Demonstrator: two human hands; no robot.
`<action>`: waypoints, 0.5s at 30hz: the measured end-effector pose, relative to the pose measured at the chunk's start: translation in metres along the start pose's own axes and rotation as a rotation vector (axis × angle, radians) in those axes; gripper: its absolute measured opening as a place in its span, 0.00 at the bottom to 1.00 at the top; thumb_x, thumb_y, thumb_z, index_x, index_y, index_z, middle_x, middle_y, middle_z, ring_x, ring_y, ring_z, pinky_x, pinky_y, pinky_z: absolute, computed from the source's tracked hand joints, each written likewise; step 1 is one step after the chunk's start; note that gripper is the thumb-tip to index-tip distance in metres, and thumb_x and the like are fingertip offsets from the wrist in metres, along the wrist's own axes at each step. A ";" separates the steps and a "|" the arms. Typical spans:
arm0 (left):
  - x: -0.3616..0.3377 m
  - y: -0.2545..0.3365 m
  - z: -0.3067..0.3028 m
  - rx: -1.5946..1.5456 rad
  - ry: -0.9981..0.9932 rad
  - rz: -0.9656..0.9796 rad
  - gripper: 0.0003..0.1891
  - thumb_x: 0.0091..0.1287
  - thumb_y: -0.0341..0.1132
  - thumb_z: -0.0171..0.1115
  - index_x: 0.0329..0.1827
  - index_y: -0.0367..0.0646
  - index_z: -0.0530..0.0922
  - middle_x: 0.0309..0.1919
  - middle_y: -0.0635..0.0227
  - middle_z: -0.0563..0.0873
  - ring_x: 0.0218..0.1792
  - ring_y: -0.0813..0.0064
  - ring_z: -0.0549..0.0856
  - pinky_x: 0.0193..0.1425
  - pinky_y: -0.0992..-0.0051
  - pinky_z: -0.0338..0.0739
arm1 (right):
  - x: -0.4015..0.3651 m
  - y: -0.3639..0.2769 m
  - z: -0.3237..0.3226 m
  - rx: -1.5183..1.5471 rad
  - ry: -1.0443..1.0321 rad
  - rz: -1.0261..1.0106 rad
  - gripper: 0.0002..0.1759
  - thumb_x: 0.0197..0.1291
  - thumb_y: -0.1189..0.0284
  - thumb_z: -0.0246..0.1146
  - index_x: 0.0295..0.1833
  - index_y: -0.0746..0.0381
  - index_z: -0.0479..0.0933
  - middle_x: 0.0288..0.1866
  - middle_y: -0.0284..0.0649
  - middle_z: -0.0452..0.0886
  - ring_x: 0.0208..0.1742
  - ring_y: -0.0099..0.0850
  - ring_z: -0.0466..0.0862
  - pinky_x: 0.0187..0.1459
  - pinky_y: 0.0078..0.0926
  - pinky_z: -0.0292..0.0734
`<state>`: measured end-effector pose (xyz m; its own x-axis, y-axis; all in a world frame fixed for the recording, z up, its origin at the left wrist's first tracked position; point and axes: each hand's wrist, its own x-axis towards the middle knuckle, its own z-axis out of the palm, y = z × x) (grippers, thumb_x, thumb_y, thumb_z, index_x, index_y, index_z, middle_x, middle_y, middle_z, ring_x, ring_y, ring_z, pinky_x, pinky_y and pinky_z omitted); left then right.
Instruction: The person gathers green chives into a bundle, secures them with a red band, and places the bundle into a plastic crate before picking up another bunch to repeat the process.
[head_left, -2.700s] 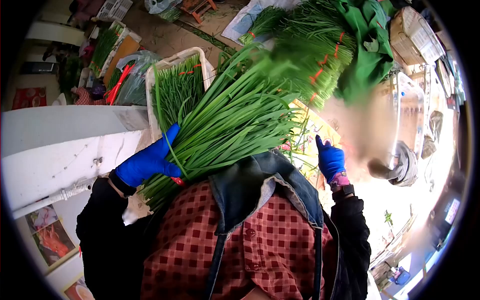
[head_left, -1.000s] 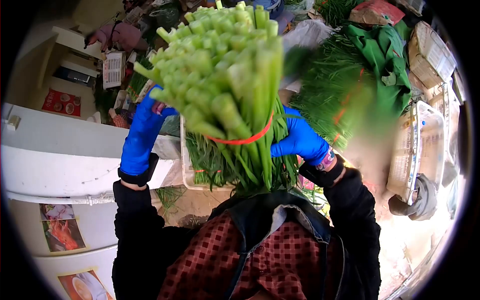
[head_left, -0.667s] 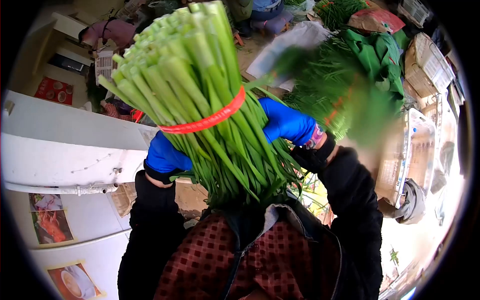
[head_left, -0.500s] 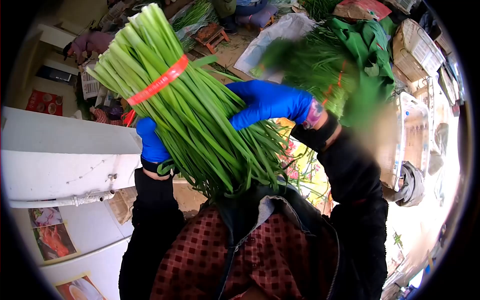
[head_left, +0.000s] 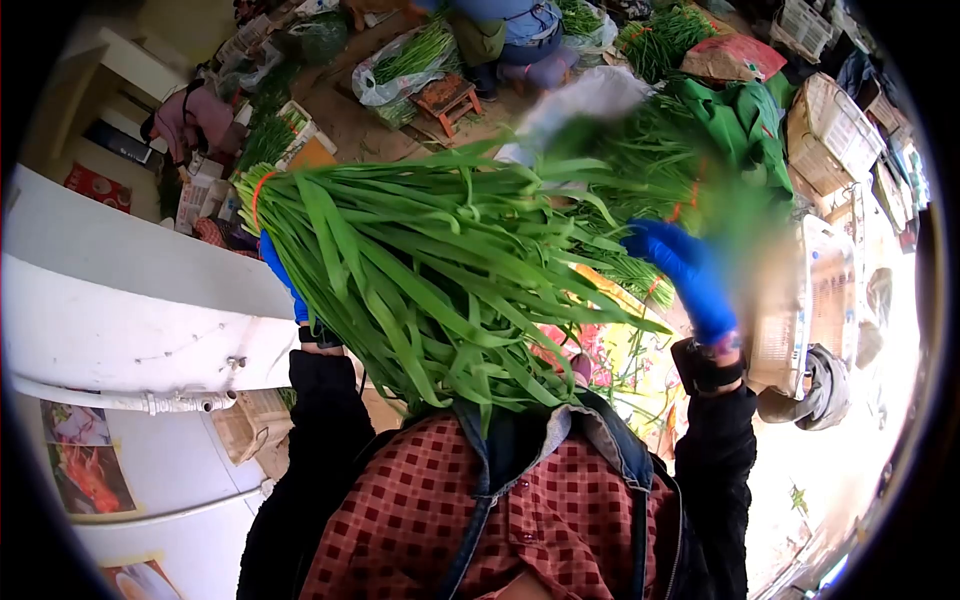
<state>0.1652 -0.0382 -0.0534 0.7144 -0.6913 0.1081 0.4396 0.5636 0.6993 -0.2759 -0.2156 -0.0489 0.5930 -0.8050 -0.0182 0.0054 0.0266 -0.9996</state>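
I have the left hand (head_left: 284,276) holding the leafy green bundle (head_left: 430,270) near its red band (head_left: 258,200) at left, leaves fanning right; right hand's (head_left: 690,283) grip is empty, loosely wide, near the leaf tips.

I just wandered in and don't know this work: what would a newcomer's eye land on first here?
First, the big bunch of long-leaved greens, perhaps garlic chives, filling the middle, with an orange-red band round its stems at the left. Next, the blue-gloved left hand, partly hidden behind it, and the blue-gloved right hand, out to its right. Then the crumpled green cloth at upper right.
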 end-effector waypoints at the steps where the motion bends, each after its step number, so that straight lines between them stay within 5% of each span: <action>1: -0.001 -0.003 -0.013 -0.007 0.003 -0.014 0.23 0.72 0.51 0.47 0.60 0.44 0.73 0.56 0.64 0.79 0.52 0.66 0.80 0.58 0.64 0.77 | -0.002 -0.004 0.010 -0.001 0.024 -0.029 0.20 0.66 0.71 0.60 0.60 0.68 0.73 0.53 0.43 0.81 0.54 0.29 0.81 0.58 0.26 0.73; 15: 0.040 -0.057 -0.217 0.196 0.056 0.089 0.23 0.72 0.51 0.47 0.60 0.44 0.73 0.55 0.64 0.80 0.51 0.67 0.81 0.58 0.66 0.77 | -0.055 -0.004 0.107 0.069 0.110 0.005 0.22 0.68 0.66 0.56 0.60 0.71 0.73 0.50 0.46 0.83 0.53 0.31 0.81 0.59 0.28 0.72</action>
<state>0.2867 0.0002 -0.2420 0.7771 -0.6136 0.1400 0.2632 0.5189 0.8133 -0.2229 -0.1081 -0.0417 0.5011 -0.8649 -0.0294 0.0602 0.0687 -0.9958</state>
